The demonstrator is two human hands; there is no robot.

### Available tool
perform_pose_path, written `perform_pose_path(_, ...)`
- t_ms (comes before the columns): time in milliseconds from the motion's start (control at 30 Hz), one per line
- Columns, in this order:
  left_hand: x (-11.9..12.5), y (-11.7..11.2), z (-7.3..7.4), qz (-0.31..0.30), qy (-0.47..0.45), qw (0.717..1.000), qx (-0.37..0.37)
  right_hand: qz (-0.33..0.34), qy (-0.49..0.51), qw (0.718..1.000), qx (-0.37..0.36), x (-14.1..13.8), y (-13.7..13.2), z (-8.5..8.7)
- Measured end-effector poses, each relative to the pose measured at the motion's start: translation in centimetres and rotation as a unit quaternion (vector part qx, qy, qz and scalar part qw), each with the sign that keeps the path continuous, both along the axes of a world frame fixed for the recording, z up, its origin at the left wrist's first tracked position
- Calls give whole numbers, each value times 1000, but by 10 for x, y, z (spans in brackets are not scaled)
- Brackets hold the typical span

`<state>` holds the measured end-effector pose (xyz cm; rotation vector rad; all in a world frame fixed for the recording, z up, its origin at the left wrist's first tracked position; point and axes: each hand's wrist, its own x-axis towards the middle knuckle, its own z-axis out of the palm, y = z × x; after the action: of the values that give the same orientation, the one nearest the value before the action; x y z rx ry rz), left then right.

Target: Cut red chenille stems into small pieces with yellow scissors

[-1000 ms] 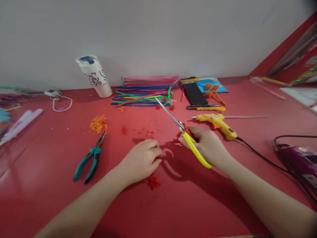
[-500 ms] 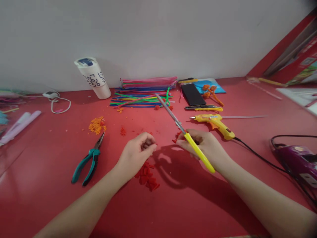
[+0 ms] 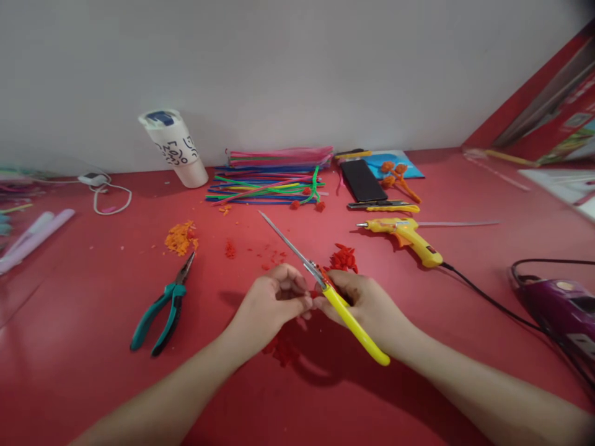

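Yellow-handled scissors (image 3: 337, 303) rest in my right hand (image 3: 367, 303), their blades pointing up and to the left. My left hand (image 3: 274, 300) is closed in a pinch on a small red piece (image 3: 313, 295), mostly hidden by the fingers. The fingertips of both hands meet at this piece. Just beyond my right hand lies a pile of red pieces (image 3: 344, 257). Another heap of red pieces (image 3: 283, 352) sits below my left hand, partly covered by it and in shadow. Small red scraps (image 3: 274, 257) are scattered beyond my left hand.
Teal pliers (image 3: 165, 310) and orange scraps (image 3: 180, 238) lie to the left. At the back are a tumbler (image 3: 179, 152), colourful pipe cleaners (image 3: 274, 176) and a phone (image 3: 363, 181). A yellow glue gun (image 3: 404, 235) with a black cord lies to the right, near a purple device (image 3: 558, 303).
My right hand has moved left and toward me with the scissors, uncovering the far red pile. My left hand has shifted right, and the fingertips now meet.
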<state>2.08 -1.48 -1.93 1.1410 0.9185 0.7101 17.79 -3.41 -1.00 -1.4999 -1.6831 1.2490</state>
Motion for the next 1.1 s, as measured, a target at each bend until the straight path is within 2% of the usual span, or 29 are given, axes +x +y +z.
perform_pose_path(200, 2, -3, 3, 6, 61, 998, 32, -12, -22, 1000, 10, -1, -1, -1)
perform_pose_path(267, 2, -4, 5, -3, 118, 990, 80, -18, -27, 999, 13, -2, -1, -1)
perform_pose_path(400, 2, -7, 10, -11, 226, 949, 219, -34, -20, 999, 23, -5, 0, -1)
perform_pose_path(467, 2, -7, 11, -12, 243, 939, 244, -38, -12, 999, 31, -5, -1, -1)
perform_pose_path(667, 3, -8, 11, -15, 258, 934, 246, -42, -40, 997, 47, -5, -3, -2)
perform_pose_path(1100, 4, -7, 13, -14, 252, 944, 213, -33, -52, 996, 62, -5, -3, -3)
